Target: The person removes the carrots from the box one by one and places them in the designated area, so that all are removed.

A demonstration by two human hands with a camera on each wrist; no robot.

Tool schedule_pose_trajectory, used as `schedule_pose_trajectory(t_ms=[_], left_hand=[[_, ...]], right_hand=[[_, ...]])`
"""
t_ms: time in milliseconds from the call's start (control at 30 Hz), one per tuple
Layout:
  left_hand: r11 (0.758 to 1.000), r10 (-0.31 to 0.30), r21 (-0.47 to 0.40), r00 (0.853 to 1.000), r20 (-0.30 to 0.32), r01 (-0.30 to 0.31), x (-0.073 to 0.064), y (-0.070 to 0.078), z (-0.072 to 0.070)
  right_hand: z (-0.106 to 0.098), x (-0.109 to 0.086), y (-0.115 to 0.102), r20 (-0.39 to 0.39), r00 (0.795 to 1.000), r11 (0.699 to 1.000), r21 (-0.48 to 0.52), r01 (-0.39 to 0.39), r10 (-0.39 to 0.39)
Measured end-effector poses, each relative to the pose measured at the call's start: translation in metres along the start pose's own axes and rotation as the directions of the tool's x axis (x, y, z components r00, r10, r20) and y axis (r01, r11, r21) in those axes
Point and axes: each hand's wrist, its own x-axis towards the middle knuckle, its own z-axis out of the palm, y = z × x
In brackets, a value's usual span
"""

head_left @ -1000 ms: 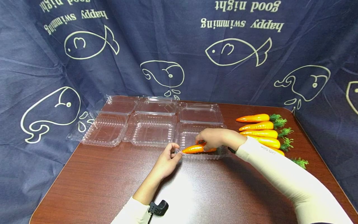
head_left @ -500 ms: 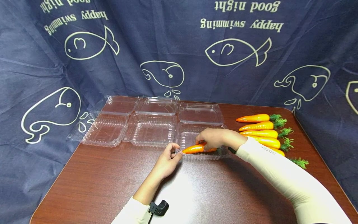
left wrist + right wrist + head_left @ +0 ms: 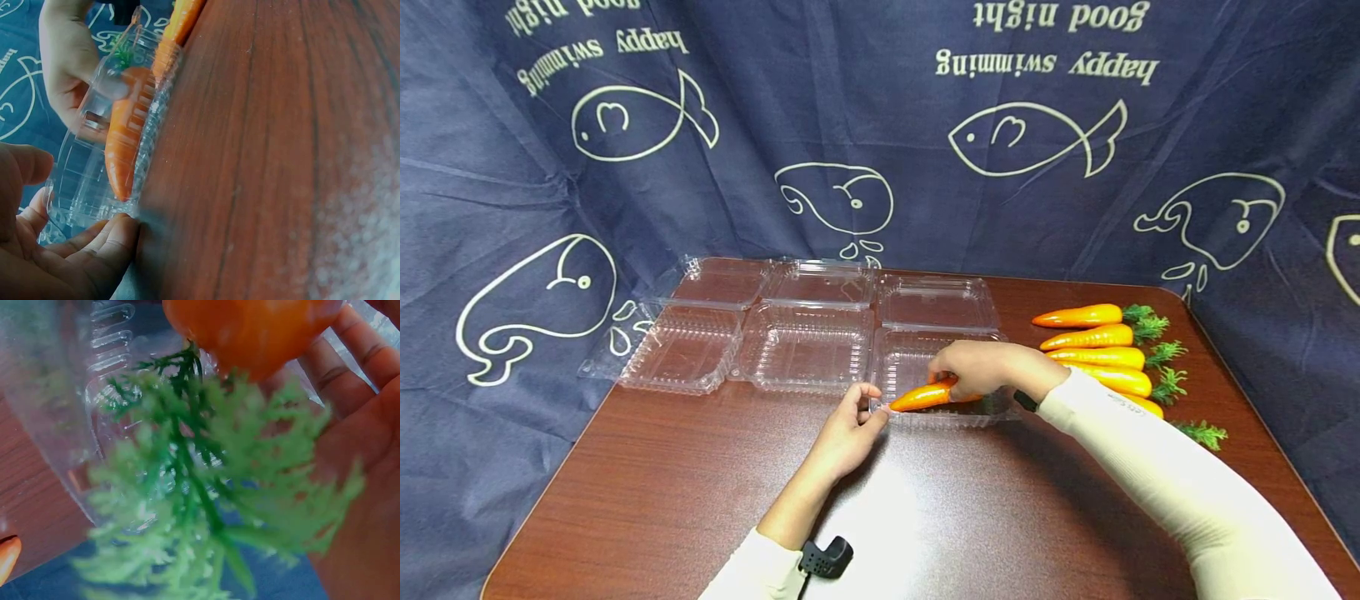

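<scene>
An orange carrot point(image 3: 923, 395) with green leaves point(image 3: 187, 469) lies in the near side of the right-hand clear plastic container point(image 3: 898, 367), its tip pointing left. My right hand point(image 3: 977, 367) grips its thick end from above, hiding part of it in the head view. With thumb and fingers my left hand point(image 3: 842, 437) pinches the container's near left corner, right beside the carrot's tip. In the left wrist view the carrot point(image 3: 125, 140) shows through the container's ribbed wall point(image 3: 156, 119). The leaves hang close and blurred in the right wrist view.
Two more clear containers with raised lids, one in the middle point(image 3: 805, 346) and one at the left point(image 3: 685, 346), stand beside this one on the brown table point(image 3: 700, 475). Several carrots point(image 3: 1097, 357) lie in a column at the right. Behind hangs a blue curtain point(image 3: 880, 100).
My right hand has shifted slightly up and right on the carrot, showing more of its orange body. The left hand and the containers stay where they were.
</scene>
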Motion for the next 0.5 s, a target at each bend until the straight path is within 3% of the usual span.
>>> schedule_pose_trajectory(t_ms=[233,500], left_hand=[[1.000,-0.004,0.007,1.000,-0.008,0.004,0.0002,0.0001,0.0003],[1.000,-0.008,-0.010,1.000,-0.006,0.008,0.0010,-0.0008,-0.0005]], right_hand=[[0.0012,-0.0006,0.0019,-0.042,0.999,0.999,-0.031,0.023,-0.025],[0.0059,0.0040,0.0005,-0.025,0.999,0.998,-0.040,0.043,-0.044]])
